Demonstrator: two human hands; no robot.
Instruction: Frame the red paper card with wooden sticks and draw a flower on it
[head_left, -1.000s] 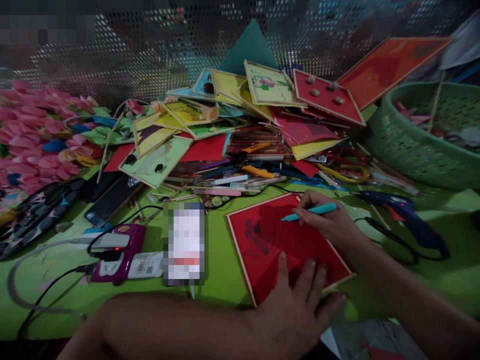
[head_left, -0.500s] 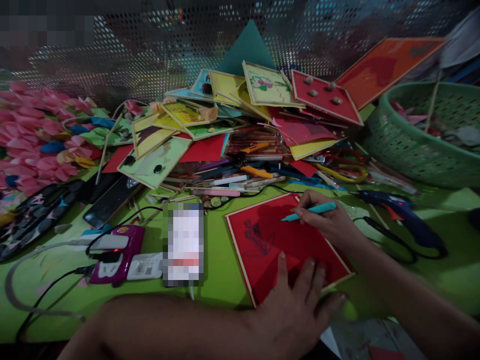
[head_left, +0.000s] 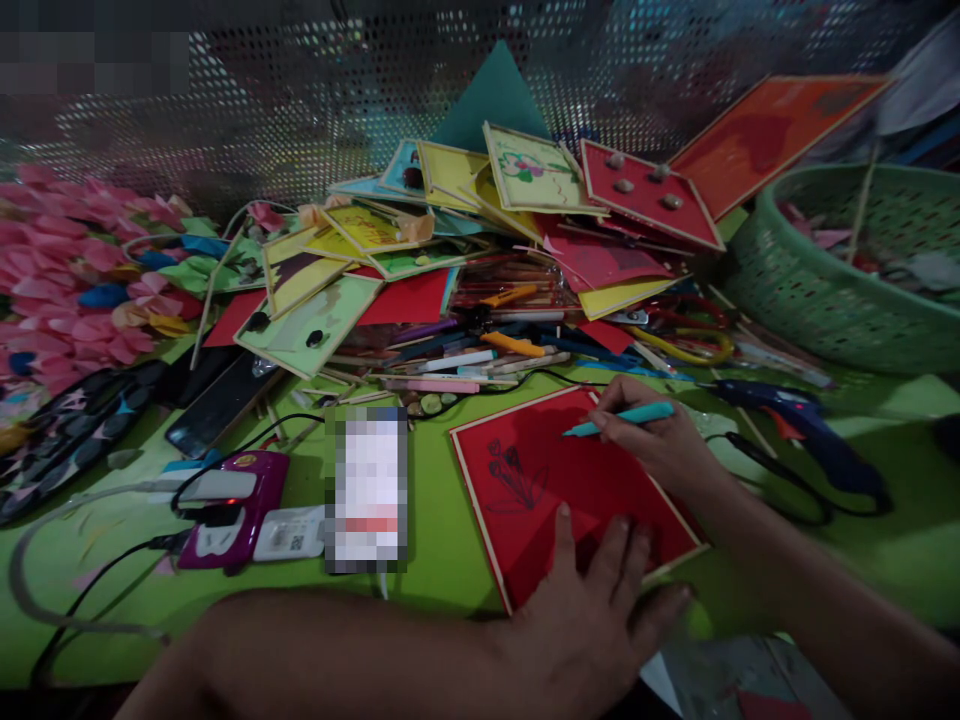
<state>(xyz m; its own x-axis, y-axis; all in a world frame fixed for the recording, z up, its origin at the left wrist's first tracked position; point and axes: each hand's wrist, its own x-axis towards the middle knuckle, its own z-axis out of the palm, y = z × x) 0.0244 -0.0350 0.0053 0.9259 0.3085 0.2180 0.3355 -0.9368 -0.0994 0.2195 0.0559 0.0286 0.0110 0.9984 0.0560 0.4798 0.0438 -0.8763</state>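
Observation:
A red card (head_left: 547, 480) edged with thin pale wooden strips lies on the green table cover. Dark-lined flowers with leaves (head_left: 511, 478) are drawn on its left half. My right hand (head_left: 645, 430) pinches a teal marker (head_left: 637, 415), its tip at or just above the card's upper middle; I cannot tell whether it touches. Flat across the card's lower part rests my left hand (head_left: 592, 610), fingers spread, covering the near corner.
A lit phone (head_left: 369, 490) and a purple power strip (head_left: 255, 500) with cables lie left. Decorated cards (head_left: 540, 175) and pens are heaped behind. A blue glue gun (head_left: 802, 420) and a green basket (head_left: 847, 290) stand right. Pink paper flowers (head_left: 67, 260) fill the far left.
The teal marker and my right hand have shifted very slightly, with the tip a little lower. My left hand and the card stay in place.

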